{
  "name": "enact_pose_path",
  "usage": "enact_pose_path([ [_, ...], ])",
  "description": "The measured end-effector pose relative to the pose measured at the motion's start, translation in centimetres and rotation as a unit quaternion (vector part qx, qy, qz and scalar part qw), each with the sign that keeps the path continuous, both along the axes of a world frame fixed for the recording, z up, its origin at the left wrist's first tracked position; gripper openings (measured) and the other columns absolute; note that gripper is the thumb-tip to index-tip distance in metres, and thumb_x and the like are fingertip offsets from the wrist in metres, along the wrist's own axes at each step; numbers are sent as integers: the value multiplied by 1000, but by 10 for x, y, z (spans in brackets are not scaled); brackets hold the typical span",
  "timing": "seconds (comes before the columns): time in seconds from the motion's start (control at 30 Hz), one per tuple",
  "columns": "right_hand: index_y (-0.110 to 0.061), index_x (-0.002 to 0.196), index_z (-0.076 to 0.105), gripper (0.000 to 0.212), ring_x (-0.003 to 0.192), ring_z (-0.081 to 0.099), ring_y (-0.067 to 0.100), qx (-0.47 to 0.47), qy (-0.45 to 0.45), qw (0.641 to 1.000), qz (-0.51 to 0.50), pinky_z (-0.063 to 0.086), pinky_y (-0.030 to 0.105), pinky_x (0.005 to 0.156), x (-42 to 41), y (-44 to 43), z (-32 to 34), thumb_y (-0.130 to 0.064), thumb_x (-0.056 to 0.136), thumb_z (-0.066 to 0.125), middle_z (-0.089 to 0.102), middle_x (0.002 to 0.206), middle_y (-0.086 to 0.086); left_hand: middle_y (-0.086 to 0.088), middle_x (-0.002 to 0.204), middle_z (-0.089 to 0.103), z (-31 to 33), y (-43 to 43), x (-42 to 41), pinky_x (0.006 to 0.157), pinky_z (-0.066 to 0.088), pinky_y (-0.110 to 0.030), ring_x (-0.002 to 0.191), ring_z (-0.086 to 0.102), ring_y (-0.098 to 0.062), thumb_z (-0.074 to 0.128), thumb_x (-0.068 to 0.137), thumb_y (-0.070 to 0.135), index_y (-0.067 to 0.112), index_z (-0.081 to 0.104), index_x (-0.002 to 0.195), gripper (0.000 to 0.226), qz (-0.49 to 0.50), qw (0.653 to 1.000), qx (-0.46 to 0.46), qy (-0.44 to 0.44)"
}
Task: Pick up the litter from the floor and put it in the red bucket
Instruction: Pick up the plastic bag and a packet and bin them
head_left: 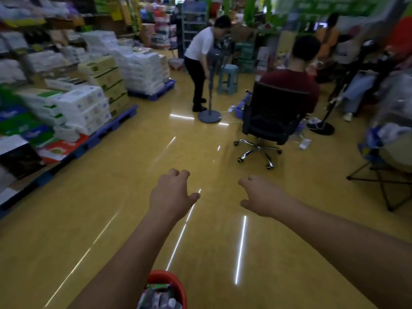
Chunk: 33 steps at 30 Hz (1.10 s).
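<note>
left hand and right hand out over the yellow floor, both empty
fingers loosely curled, gripping nothing; the red bucket sits under the left forearm, litter inside it

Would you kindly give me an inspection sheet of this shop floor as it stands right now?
Surface: glossy yellow floor, light streaks reflected on it.
Job's things: red bucket at the bottom edge, wrappers inside; no loose litter seen near the hands.
Clutter: white item beside the office chair; too blurred to identify.
Grippers: left hand and right hand held out over the floor, fingers loosely curled, both empty.
Cables: white cord on the floor by the fan base.
Surroundings: stacked packs on blue pallets at left; seated person in the chair, standing person by the fan.
</note>
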State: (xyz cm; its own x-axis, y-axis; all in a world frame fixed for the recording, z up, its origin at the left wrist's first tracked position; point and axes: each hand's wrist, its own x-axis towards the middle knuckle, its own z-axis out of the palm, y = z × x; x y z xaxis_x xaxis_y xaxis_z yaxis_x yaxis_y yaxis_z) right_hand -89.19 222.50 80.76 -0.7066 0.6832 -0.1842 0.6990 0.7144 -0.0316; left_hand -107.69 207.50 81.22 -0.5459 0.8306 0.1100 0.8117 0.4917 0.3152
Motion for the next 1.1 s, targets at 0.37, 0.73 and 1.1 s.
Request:
enact_pose_path([
  [0.37,-23,129,48,49,103,55,24,22,9,992,-126,51,38,76,197,21,30,-42,86,61,51,114,2,3,134,48,34,65,165,81,53,-38,117,50,-21,69,79,55,27,48,135,66,-130,991,23,22],
  [0.73,-24,134,44,54,106,55,25,43,12,971,-236,51,37,76,412,-12,46,-46,88,61,51,120,4,-2,133,52,60,78,359,88,50,-37,116,52,-23,71,78,54,23,52,133,66,-257,965,20,51],
  [1.1,-21,136,45,56,113,53,25,54,23,932,-357,53,41,83,629,-68,51,-44,88,63,51,128,5,-3,138,46,63,85,561,87,50,-40,123,48,-25,71,79,54,27,45,138,71,-391,918,6,63],
])
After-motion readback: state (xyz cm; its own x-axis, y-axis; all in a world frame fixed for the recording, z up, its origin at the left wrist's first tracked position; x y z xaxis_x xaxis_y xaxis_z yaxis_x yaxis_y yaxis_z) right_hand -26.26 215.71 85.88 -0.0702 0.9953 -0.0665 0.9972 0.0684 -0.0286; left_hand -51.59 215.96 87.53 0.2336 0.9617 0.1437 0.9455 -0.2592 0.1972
